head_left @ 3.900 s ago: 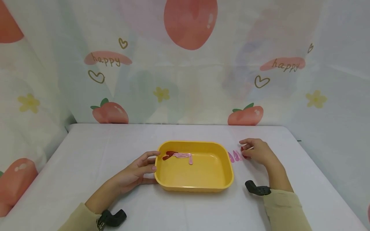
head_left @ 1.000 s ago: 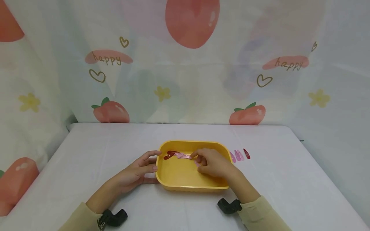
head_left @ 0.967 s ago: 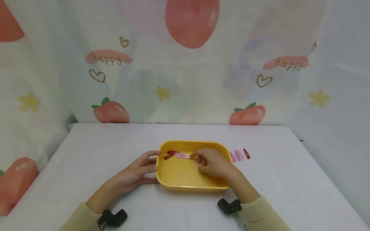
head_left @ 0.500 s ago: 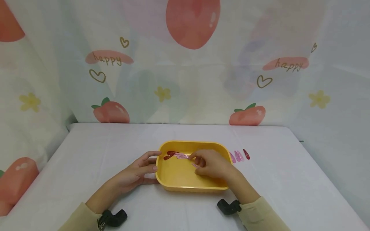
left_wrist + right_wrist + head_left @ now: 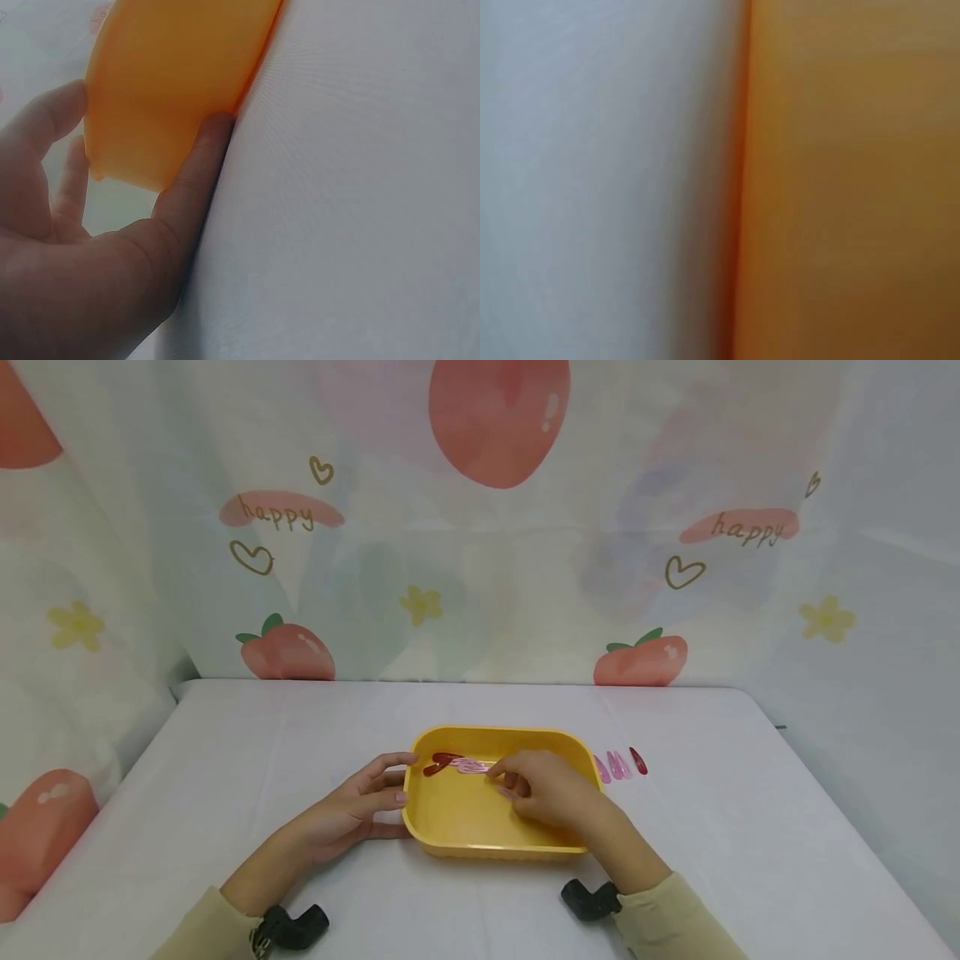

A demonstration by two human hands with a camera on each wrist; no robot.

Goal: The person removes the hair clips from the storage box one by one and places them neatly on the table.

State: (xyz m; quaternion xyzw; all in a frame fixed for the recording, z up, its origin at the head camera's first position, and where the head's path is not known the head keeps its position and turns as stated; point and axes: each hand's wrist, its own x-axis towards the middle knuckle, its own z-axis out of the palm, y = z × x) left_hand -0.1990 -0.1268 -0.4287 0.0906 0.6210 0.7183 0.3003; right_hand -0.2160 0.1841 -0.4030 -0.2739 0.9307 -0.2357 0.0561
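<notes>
A yellow tray (image 5: 465,810) lies on the white table. My left hand (image 5: 341,814) steadies its left end, fingers spread against the rim and outer wall. The left wrist view shows thumb (image 5: 199,165) along the wall close over the cloth. Inside the tray, red hair clips (image 5: 441,764) and pink hair clips (image 5: 468,766) form a row near the back wall. My right hand (image 5: 551,789) reaches in at their right end with bent fingers, pinching a pink hair clip (image 5: 507,793), mostly hidden. The right wrist view shows only the tray wall (image 5: 855,187), blurred.
Right of the tray lie several pink and purple hair clips (image 5: 617,766) and one red hair clip (image 5: 638,761) on the white tablecloth (image 5: 750,827). A printed curtain (image 5: 480,568) hangs behind the table. Each wrist carries a black camera mount (image 5: 588,900).
My right hand has gone from the clips on the table into the tray, leaving a red clip outside. In the last second it shifted slightly with the pink clip. The left hand stays put.
</notes>
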